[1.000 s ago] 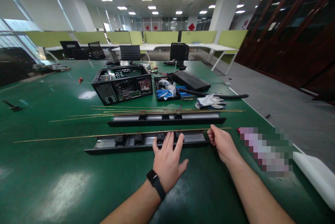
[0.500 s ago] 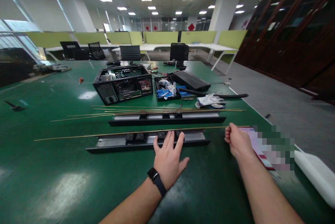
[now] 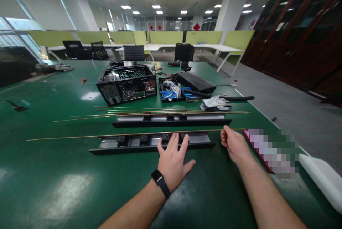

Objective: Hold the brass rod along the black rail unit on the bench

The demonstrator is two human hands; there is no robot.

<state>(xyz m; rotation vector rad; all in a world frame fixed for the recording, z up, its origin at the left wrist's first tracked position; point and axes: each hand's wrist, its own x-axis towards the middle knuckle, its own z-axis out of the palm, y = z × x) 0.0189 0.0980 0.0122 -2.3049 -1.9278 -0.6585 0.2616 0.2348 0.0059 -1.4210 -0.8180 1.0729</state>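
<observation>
Right hand [image 3: 234, 145] grips the thin rod [image 3: 77, 137] near its right end, its long axis running leftward along the near rail's [image 3: 133, 149] far side, past the spread left hand [image 3: 172, 163].

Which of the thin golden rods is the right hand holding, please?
The nearest rod, along the nearer rail; the right hand grips it near one end, while the other rods lie by the farther rail.

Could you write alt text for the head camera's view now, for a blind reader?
A person's right hand holds a long, thin rod near one end, while the left hand, watch at the wrist, is spread over the nearer rail of two on a green table; beyond lie an open computer case and gloves.
</observation>
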